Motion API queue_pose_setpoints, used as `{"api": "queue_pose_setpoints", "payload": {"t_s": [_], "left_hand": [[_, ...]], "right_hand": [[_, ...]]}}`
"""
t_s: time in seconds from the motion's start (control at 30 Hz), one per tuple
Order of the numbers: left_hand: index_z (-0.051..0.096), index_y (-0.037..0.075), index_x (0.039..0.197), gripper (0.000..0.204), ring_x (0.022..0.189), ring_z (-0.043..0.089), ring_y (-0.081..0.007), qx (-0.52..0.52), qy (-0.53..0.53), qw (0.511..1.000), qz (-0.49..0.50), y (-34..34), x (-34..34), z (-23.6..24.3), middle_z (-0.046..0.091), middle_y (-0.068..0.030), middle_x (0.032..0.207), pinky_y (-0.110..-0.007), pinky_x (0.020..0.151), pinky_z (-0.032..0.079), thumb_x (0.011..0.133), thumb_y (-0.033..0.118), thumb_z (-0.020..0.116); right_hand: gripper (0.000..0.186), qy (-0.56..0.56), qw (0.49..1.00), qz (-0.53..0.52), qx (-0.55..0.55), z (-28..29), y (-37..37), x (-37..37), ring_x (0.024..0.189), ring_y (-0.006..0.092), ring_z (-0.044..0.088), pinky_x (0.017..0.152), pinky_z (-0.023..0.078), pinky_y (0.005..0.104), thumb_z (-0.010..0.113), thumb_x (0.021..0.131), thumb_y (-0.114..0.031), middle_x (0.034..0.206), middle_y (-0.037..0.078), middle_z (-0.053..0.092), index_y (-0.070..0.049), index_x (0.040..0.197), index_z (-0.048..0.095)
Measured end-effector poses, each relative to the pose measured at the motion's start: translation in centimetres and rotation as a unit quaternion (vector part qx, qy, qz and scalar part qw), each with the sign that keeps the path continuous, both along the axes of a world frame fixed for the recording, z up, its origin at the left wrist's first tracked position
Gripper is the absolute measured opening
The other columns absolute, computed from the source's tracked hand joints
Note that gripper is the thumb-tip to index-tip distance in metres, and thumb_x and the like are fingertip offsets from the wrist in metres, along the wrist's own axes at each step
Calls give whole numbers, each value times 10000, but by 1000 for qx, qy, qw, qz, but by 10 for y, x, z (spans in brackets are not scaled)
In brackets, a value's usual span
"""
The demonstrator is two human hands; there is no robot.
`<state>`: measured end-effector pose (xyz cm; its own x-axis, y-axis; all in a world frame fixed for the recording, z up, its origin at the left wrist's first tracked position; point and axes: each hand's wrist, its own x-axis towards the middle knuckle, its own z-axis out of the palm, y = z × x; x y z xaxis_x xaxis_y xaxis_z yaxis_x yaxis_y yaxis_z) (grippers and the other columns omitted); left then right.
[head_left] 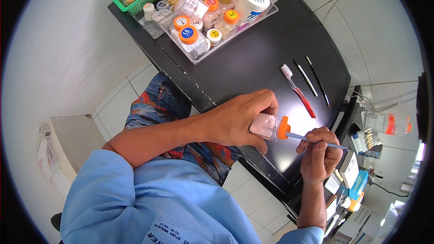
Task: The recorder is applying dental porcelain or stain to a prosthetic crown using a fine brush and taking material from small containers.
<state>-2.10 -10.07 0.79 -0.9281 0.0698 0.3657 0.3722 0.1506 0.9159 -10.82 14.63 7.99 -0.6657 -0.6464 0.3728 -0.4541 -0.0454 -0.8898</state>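
My left hand (237, 116) is closed round a small clear plastic bottle (264, 126) that holds pink powder. The bottle lies tilted on its side over the table, its orange cap part (284, 128) pointing to the right. Between the fingers and thumb of my right hand (320, 154) is a thin blue-grey stick (296, 136). Its left end meets the bottle's orange mouth; whether the tip goes inside I cannot tell. The other end sticks out past my right hand. Beyond both hands lies a toothbrush (299, 92) with a clear and red handle.
Two slim pen-like tools, one white and black (306, 77) and one dark (319, 82), lie beside the toothbrush on the black table (253, 70). A clear tray (270, 13) of lidded jars and a green basket (118, 3) stand at the back left. Supplies crowd a right-hand counter.
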Motion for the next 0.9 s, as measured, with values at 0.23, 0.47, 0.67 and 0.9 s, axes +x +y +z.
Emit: {"api": "queue_pose_setpoints", "payload": {"t_s": [0.23, 0.47, 0.67, 0.9], "left_hand": [[528, 60, 1081, 710, 890, 640, -228, -19, 5, 1000, -4, -1, 0, -1, 607, -75, 1030, -379, 761, 541, 657, 265, 1059], [627, 41, 1141, 665, 926, 663, -237, 6, 15, 1000, -13, 1, -1, -4, 599, -74, 1067, -363, 808, 560, 679, 275, 1046], [734, 54, 1124, 586, 960, 666, -217, -11, 22, 1000, -19, 1, -1, -4, 599, -65, 1080, -353, 828, 564, 684, 288, 1041], [739, 52, 1133, 586, 970, 669, -224, -8, 26, 1000, -2, 0, -1, -1, 601, -74, 1108, -350, 843, 568, 680, 268, 1043]], "right_hand": [[341, -13, 995, 64, 74, 4, -11, 6, 659, 176, 684, 612, 568, 287, 575, 1136, -214, 871, 177, 705, 91, 1053, 703], [309, -68, 998, -12, 11, 2, -3, 3, 675, 188, 693, 653, 560, 289, 575, 1131, -184, 896, 195, 716, 95, 1096, 702], [301, -64, 995, 69, 42, 0, -3, -1, 705, 198, 710, 621, 572, 292, 607, 1117, -184, 925, 208, 719, 99, 1103, 707], [291, -84, 993, 69, 38, 1, -7, 1, 675, 178, 677, 612, 562, 298, 608, 1114, -171, 902, 163, 687, 96, 1067, 713]]}}
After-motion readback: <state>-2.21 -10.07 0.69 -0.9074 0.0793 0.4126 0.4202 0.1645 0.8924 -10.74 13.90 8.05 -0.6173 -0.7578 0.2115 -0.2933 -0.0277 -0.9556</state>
